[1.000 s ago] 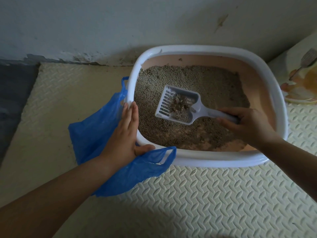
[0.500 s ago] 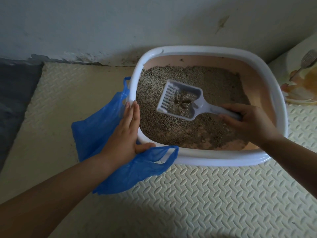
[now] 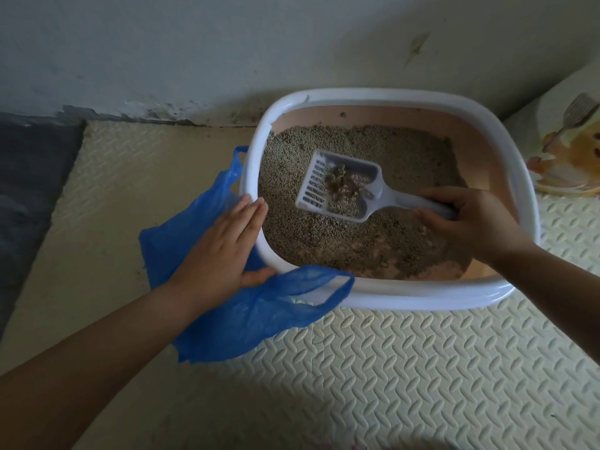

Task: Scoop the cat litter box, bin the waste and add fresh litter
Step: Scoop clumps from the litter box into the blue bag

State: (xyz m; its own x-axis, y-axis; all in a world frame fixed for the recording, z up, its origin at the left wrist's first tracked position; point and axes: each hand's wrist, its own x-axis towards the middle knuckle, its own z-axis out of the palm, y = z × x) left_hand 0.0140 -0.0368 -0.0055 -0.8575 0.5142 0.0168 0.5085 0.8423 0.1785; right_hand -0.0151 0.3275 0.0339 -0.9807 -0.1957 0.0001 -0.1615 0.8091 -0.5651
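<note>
A white-rimmed litter box (image 3: 406, 295) with a pink inside holds grey litter (image 3: 324, 228). My right hand (image 3: 470, 225) grips the handle of a white slotted scoop (image 3: 344, 186), held just above the litter with a clump of waste in its bowl. My left hand (image 3: 220, 251) lies flat with straight fingers on the box's left rim, over a blue plastic bag (image 3: 259, 313) that lies against the box's left and front side on the floor mat.
A cream textured foam mat (image 3: 389, 378) covers the floor. A grey wall (image 3: 227, 43) runs behind the box, with dirt along its base. At the right stands a white printed bag (image 3: 571, 151). A dark floor strip (image 3: 29, 177) lies at the left.
The scoop has risen slightly and shifted toward the back of the box, and loose litter has sifted out, leaving a clump. My left hand stays on the rim.
</note>
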